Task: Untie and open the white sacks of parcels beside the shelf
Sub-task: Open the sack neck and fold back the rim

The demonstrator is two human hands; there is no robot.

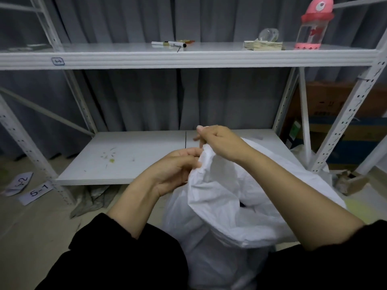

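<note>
On the floor at far left lie two paper labels, one marked 5-2 (19,183) and one marked 5-1 (38,192), just beside the foot of a white metal shelf rack (188,57). A small handwritten tag (58,61) sticks to the front edge of its upper board. A crumpled grey sheet (92,198) lies under the lower board (125,160), which carries a few specks and a yellowish spot. A grey curtain (136,97) hangs behind the rack. On the upper board, going right, sit markers (168,44), a stack of papers (263,46) with a clear roll (269,34) on it, and a pink-capped bottle (312,28). Behind the right posts stand cardboard boxes (335,101), and a small open carton (351,183) lies on the floor.

The white sack (219,206) stands on the floor in front of the lower board, close against the person and between the two forearms; it hides the board's right front corner. Its mouth is loosened, with a dark gap showing inside.

The left hand (178,170) is palm-up beside the bunched neck, its fingers curled onto the gathered fabric. The right hand (219,143) is higher, wrist bent, thumb raised, pinching the top of the same gathered edge; its forearm crosses over the sack. Whether a tie is between the fingers cannot be told. Black sleeves (125,258) cover both upper arms
</note>
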